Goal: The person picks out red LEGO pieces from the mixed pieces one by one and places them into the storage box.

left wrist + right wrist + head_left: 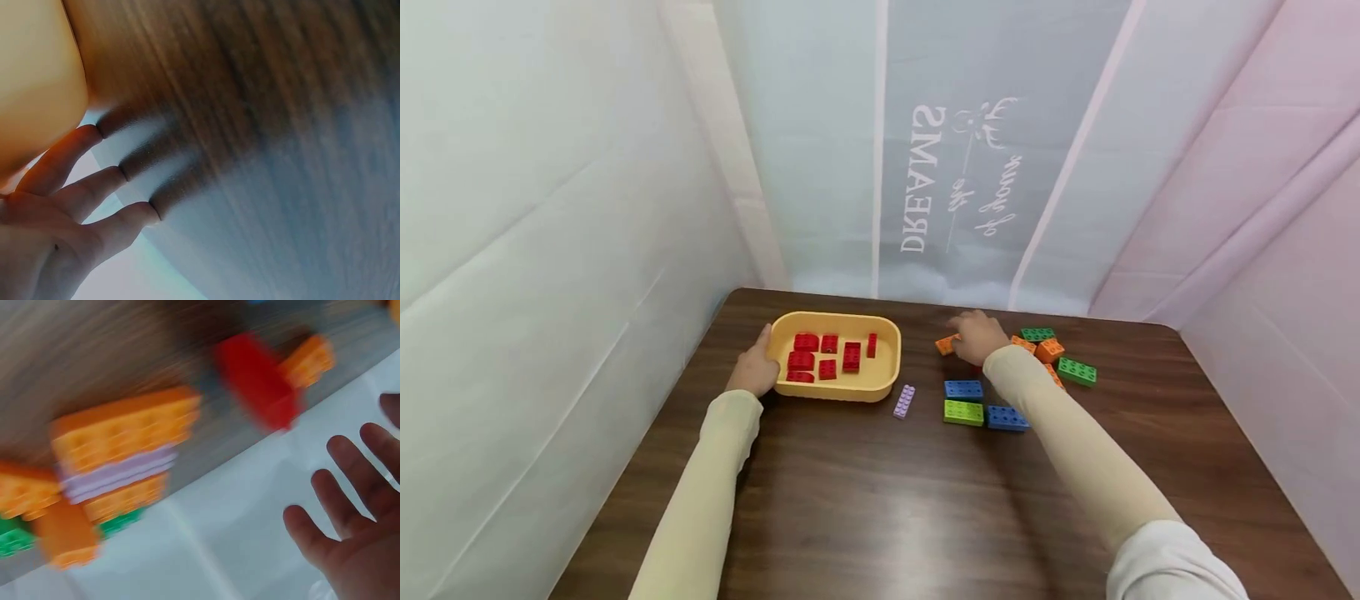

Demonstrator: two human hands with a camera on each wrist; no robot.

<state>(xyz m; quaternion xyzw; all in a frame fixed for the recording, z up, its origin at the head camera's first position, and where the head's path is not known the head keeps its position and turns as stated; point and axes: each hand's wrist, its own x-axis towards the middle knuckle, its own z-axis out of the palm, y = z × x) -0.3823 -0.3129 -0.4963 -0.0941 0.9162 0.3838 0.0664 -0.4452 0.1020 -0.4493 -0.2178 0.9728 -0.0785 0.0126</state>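
Observation:
My left hand (754, 368) rests against the left side of a yellow tray (891, 354). In the left wrist view its straight fingers (94, 187) reach down to the tabletop beside the tray wall (37, 81); the thumb is hidden there. Several red toy bricks (851, 357) lie in the tray. My right hand (981, 337) hovers among loose bricks, its fingers spread and holding nothing in the right wrist view. A red brick (257, 381) lies close to it, next to an orange brick (310, 360); the hand and arm mostly hide the red one in the head view.
A lilac brick (905, 401) lies right of the tray. Two blue bricks, one at the back (963, 390), and a lime brick (963, 412) sit nearer me. Orange bricks (1049, 349) and green bricks (1077, 371) cluster at the right. Cloth-like sheets (820, 167) surround the table.

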